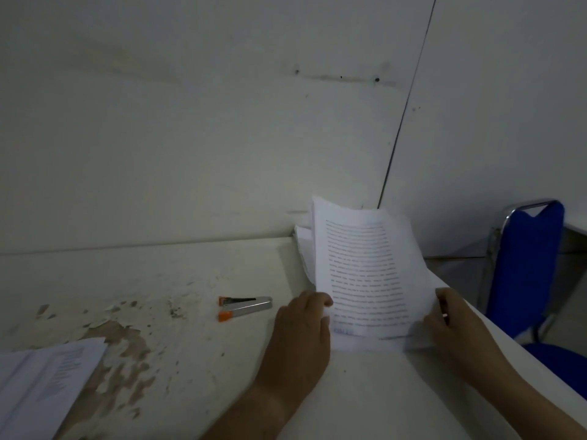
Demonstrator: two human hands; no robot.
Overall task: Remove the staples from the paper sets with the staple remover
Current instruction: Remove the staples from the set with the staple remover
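Paper set [365, 271]: printed sheets, lower edge near the bench [178, 281], upper part lifted and curling. Left hand [301, 319] pinches its lower left edge; right hand [454, 322] grips the lower right edge. Staple remover [245, 308], silver with orange tips, lies untouched on the bench just left of the left hand. Second paper stack [47, 376] lies well left of it. Blue chair [524, 265] stands right of the right hand.

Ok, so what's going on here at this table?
A person holds a printed paper set near the right side of the table. The left hand grips its lower left edge and the right hand its lower right edge. The staple remover lies untouched on the table, left of the hands. More papers sit at the near left.
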